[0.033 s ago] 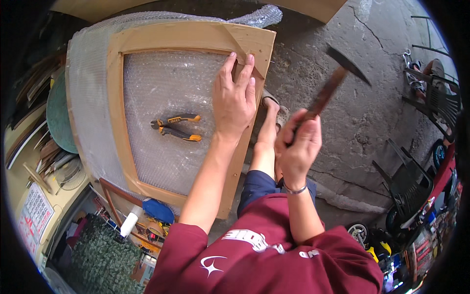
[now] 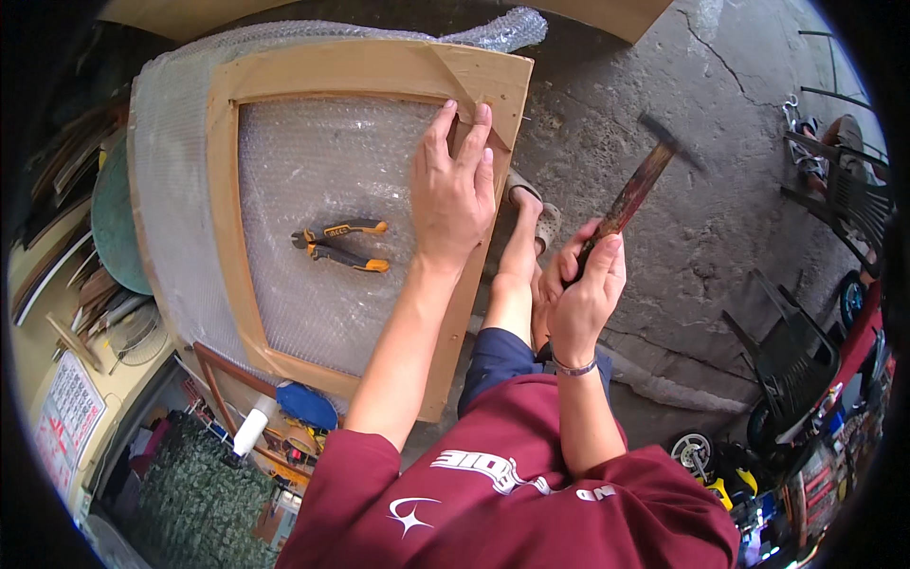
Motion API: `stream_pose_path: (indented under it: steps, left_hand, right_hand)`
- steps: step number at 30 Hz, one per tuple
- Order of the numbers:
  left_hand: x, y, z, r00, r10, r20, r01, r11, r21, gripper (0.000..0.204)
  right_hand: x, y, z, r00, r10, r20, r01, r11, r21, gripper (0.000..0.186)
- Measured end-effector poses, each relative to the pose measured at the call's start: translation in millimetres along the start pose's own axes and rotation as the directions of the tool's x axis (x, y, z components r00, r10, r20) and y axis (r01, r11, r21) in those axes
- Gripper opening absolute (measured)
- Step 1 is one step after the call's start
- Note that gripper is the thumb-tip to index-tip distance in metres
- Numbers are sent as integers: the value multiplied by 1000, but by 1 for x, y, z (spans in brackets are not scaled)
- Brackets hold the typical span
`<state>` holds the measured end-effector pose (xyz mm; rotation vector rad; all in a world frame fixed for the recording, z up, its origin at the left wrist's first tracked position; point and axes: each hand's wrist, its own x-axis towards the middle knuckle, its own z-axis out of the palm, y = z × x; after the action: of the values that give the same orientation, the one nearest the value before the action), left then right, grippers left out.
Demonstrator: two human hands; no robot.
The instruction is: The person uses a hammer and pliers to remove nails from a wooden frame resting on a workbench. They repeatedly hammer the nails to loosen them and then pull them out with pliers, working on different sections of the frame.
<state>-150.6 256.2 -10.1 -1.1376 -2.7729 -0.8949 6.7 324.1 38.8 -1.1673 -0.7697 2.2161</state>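
Note:
In my right hand (image 2: 586,289) is a hammer (image 2: 633,194) with a worn wooden handle. It is raised over the floor to the right of a wooden frame (image 2: 226,204), its dark head blurred. My left hand (image 2: 455,185) rests on the frame's far right corner with its fingers stretched out. The fingertips press beside a brown strip of wood set across that corner, partly hidden beneath them. Inside the frame's opening, a pair of cutting pliers (image 2: 343,245) with black and orange handles lies on bubble wrap (image 2: 313,166), jaws to the left.
More bubble wrap spreads under the frame and past its left side. Dark plastic chairs (image 2: 791,356) stand on the cracked concrete floor (image 2: 654,275) at the right. A round green tabletop-like disc (image 2: 116,218) and stacked wood strips sit at the left. My sandalled feet (image 2: 545,228) are beside the frame.
The hammer's head has tipped slightly down and to the right, and my right hand has dropped a little. My left hand, the frame and the pliers keep their places.

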Motion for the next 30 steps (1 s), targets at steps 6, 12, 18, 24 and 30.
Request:
stream_pose_path:
  steps: [6, 12, 18, 24, 30]
  left_hand:
    - [3, 3, 1, 1000, 22, -9, -22, 1000, 16, 43]
    - [3, 5, 3, 1000, 28, 0, -28, 999, 40, 41]
    - [3, 3, 3, 999, 50, 5, -50, 997, 64, 44]
    - [2, 2, 3, 999, 36, 7, -37, 998, 51, 41]
    - [3, 1, 3, 999, 53, 3, -53, 996, 67, 43]
  right_hand:
    - [5, 28, -9, 947, 313, 76, -315, 949, 18, 41]
    - [14, 44, 3, 944, 328, 25, -329, 936, 122, 38]
    - [16, 40, 5, 953, 302, -15, -296, 942, 156, 41]
    - [8, 35, 17, 947, 314, -69, -256, 866, 429, 40]
    - [3, 52, 9, 953, 299, 40, -302, 945, 123, 38]
